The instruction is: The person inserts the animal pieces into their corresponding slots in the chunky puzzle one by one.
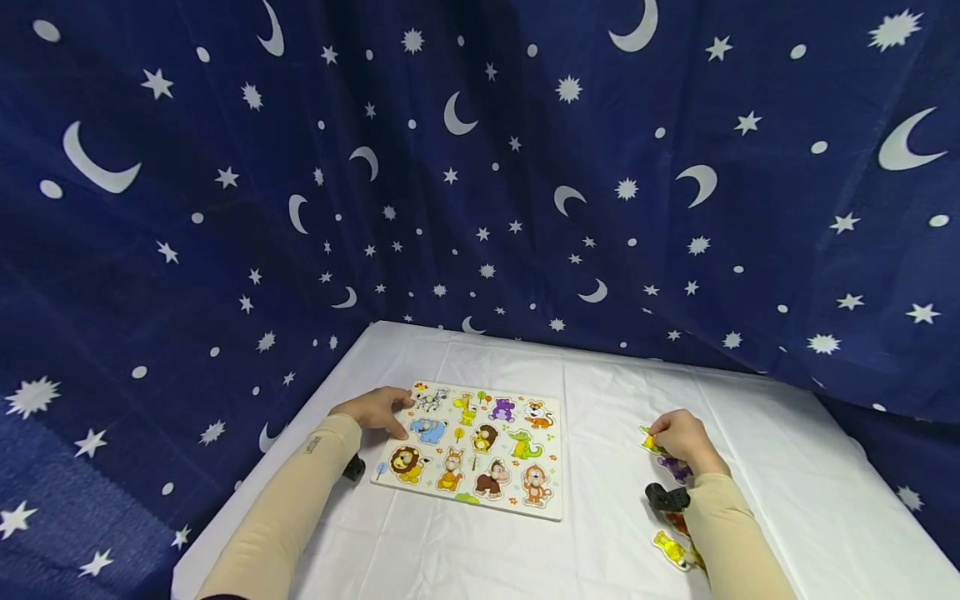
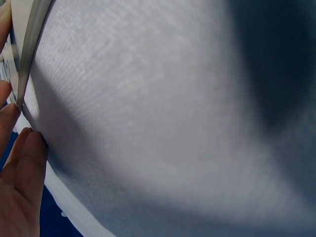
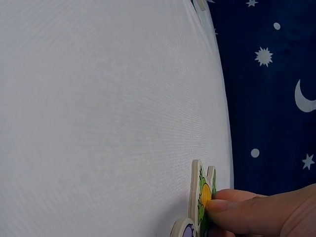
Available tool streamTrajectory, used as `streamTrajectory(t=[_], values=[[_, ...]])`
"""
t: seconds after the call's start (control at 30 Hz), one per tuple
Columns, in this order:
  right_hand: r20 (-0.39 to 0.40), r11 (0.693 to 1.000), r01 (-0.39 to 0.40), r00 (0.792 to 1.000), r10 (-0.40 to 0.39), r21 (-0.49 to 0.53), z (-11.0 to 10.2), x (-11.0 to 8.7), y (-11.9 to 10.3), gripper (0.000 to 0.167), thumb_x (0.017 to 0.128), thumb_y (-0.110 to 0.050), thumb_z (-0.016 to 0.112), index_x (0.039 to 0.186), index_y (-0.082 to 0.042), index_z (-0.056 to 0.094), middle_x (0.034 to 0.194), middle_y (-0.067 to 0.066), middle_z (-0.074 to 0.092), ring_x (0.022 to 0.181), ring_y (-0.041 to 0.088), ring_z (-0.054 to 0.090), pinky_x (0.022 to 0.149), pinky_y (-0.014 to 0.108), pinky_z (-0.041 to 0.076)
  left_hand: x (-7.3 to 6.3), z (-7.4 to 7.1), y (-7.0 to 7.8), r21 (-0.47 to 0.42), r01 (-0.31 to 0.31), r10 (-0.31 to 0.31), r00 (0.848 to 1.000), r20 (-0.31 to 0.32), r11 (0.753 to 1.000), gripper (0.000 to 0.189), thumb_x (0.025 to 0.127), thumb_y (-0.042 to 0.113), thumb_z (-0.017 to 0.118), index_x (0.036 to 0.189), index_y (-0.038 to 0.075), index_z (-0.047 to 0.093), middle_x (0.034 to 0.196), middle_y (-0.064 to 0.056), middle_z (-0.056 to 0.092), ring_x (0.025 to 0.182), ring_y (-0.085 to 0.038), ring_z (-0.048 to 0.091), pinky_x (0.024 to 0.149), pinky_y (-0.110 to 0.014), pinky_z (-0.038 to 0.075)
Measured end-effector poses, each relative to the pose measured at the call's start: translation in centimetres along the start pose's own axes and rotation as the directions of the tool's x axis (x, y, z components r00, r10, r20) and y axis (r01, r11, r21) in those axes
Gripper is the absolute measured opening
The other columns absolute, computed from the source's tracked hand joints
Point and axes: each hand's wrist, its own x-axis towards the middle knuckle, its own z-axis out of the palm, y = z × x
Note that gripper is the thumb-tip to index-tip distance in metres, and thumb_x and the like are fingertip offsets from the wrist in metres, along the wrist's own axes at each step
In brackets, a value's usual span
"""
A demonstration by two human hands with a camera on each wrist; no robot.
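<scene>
My left hand (image 1: 377, 410) rests at the left edge of a white puzzle board (image 1: 558, 504) printed with cartoon animals, thumb and fingertips touching it. In the left wrist view the fingers (image 2: 30, 163) lie along the board's thin edge (image 2: 29, 47). Off to the board's right, my right hand (image 1: 684, 440) pinches a green and yellow crocodile puzzle piece (image 3: 203, 197) between thumb and fingers. Right beside that piece is a purple piece (image 1: 675, 469), also peeking in at the bottom of the right wrist view.
A yellow puzzle piece (image 1: 671, 550) lies nearer the front, with other pieces partly hidden under the right forearm. Black wrist cameras (image 1: 667, 497) sit at both cuffs. White cloth (image 1: 600, 433) covers the table, and a dark blue curtain (image 1: 525, 167) with moons and stars hangs behind it.
</scene>
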Motion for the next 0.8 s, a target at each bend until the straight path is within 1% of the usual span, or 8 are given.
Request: streamTrajectory(t=[0.13, 0.23, 0.37, 0.5, 0.6, 0.8], values=[[0.0, 1.0, 0.002, 1.0, -0.002, -0.001, 0.1, 0.0, -0.1, 0.011, 0.075, 0.0, 0.065, 0.083, 0.002, 0.072, 0.075, 0.007, 0.069, 0.069, 0.018, 0.056, 0.058, 0.027, 0.044, 0.2, 0.0, -0.2, 0.01, -0.006, 0.006, 1.0, -0.008, 1.0, 0.065, 0.067, 0.004, 0.089, 0.127, 0.0, 0.064, 0.156, -0.018, 0.043, 0.147, -0.039, 0.035, 0.124, -0.051, 0.024], [-0.004, 1.0, 0.003, 1.0, -0.003, 0.004, 0.1, -0.1, -0.2, 0.011, 0.075, 0.001, 0.065, 0.083, 0.003, 0.072, 0.074, 0.008, 0.069, 0.067, 0.018, 0.056, 0.057, 0.027, 0.045, 0.3, 0.0, -0.3, -0.009, -0.005, 0.005, 1.0, -0.006, 1.0, 0.066, 0.067, 0.003, 0.088, 0.127, 0.0, 0.064, 0.157, -0.018, 0.042, 0.149, -0.039, 0.033, 0.125, -0.05, 0.022], [-0.003, 1.0, 0.002, 1.0, -0.002, 0.009, 0.1, 0.0, -0.5, 0.012, 0.075, 0.001, 0.065, 0.084, 0.004, 0.071, 0.075, 0.009, 0.069, 0.067, 0.018, 0.057, 0.056, 0.026, 0.045, 0.3, -0.1, -0.3, -0.007, -0.006, 0.006, 1.0, -0.007, 1.0, 0.066, 0.067, 0.003, 0.088, 0.128, 0.0, 0.063, 0.157, -0.018, 0.042, 0.149, -0.039, 0.032, 0.126, -0.05, 0.021], [-0.003, 1.0, 0.003, 1.0, -0.003, 0.003, 0.1, 0.2, -0.7, 0.011, 0.077, 0.001, 0.066, 0.085, 0.004, 0.072, 0.077, 0.009, 0.069, 0.069, 0.019, 0.058, 0.057, 0.026, 0.046, 0.2, -0.2, -0.3, 0.013, -0.023, 0.024, 1.0, -0.005, 1.0, 0.064, 0.067, 0.004, 0.088, 0.127, 0.0, 0.064, 0.156, -0.019, 0.043, 0.148, -0.039, 0.033, 0.125, -0.05, 0.022], [-0.009, 1.0, 0.022, 1.0, -0.022, -0.009, 0.2, 0.3, -0.8, 0.011, 0.077, 0.0, 0.065, 0.085, 0.003, 0.073, 0.078, 0.01, 0.07, 0.07, 0.019, 0.057, 0.058, 0.026, 0.045, 0.3, -0.1, -0.4, 0.025, -0.033, 0.033, 0.999, -0.002, 0.999, 0.064, 0.067, 0.005, 0.088, 0.126, 0.0, 0.064, 0.156, -0.019, 0.043, 0.148, -0.039, 0.034, 0.125, -0.051, 0.022], [-0.013, 0.996, 0.084, 0.996, -0.084, -0.03, 0.1, 0.5, -1.4, 0.01, 0.078, -0.001, 0.068, 0.085, 0.001, 0.074, 0.079, 0.01, 0.072, 0.072, 0.017, 0.057, 0.062, 0.027, 0.044, 0.5, 0.0, -0.7, 0.012, -0.024, 0.024, 1.0, -0.005, 1.0, 0.064, 0.067, 0.006, 0.089, 0.126, 0.0, 0.064, 0.156, -0.018, 0.043, 0.148, -0.039, 0.034, 0.125, -0.05, 0.023]])
